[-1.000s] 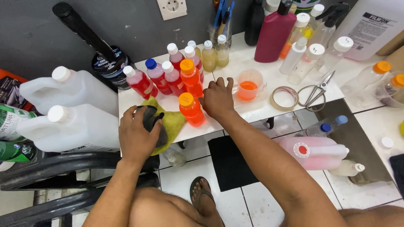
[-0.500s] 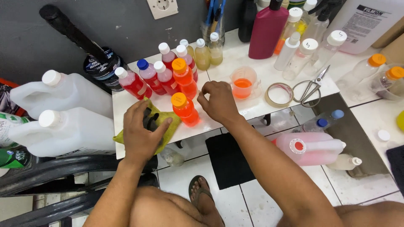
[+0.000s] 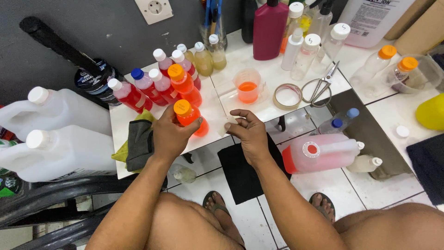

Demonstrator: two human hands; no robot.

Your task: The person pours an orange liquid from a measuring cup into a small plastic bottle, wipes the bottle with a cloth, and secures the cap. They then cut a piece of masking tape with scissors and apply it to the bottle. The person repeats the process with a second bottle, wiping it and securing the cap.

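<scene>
Left hand (image 3: 170, 132) wrapped around orange-capped bottle (image 3: 189, 116) on white worktop (image 3: 210, 109). Right hand (image 3: 249, 132), at 3 o'clock of bottle, pinching small pale label (image 3: 225, 127). Grey cloth (image 3: 139, 143) at 9 o'clock.

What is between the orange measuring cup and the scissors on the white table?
A roll of tape lies flat between the measuring cup and the scissors, on the white table; the head view shows it.
</scene>
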